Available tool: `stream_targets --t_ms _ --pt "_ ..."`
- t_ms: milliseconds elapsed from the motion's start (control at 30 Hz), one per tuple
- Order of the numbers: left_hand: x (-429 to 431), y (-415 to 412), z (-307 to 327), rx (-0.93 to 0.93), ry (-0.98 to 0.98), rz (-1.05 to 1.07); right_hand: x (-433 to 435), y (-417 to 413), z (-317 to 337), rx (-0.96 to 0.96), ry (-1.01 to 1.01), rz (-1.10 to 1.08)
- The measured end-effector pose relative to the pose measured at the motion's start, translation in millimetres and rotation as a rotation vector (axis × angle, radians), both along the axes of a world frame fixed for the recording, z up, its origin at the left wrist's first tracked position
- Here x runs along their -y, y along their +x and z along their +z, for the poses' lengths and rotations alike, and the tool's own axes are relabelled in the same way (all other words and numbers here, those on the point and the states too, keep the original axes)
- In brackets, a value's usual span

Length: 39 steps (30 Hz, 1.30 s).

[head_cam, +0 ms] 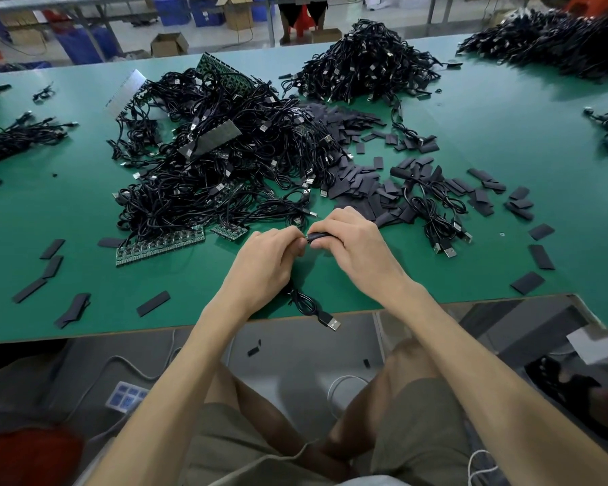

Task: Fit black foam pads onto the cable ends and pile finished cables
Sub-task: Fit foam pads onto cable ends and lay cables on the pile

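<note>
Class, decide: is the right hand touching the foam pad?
Touching. The head view shows the right hand gripping the foam pad, fingers curled round it.

A green table (471, 142) fills the middle of the frame, its near edge trimmed in pale wood. On it, left of centre, lies a long green circuit board strip (158, 245); a second green board (218, 70) tilts up at the upper centre, beside a silvery toothed panel (125, 94). Along the top edge stand an open cardboard box (169, 43), blue crates (81, 43) and a red stool (302, 19). At the lower left, on the grey floor, sits a blue-and-white block (127, 396), possibly a power strip, near a red shape (25, 457) in the corner.
</note>
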<state>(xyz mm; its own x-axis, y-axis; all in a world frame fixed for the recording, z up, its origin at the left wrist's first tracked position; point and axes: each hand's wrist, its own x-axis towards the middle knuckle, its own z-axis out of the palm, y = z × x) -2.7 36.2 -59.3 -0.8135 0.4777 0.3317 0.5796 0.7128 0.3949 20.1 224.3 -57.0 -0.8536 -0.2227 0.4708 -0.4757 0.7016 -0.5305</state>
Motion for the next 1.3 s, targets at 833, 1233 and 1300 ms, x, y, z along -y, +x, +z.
stream_targets --t_ms 833,1233,1300 --pt "-2.4 -0.4 -1.7 -0.052 -0.061 0.009 3.9 -1.7 -10.6 -0.012 0.310 -0.055" --pt "0.1 -3.9 -3.1 0.008 0.014 0.010 6.2 -0.3 -11.1 0.041 0.322 -0.058" --pt "0.2 -4.4 -2.8 0.011 0.011 0.002 5.9 -0.2 -10.5 0.044 0.327 -0.053"
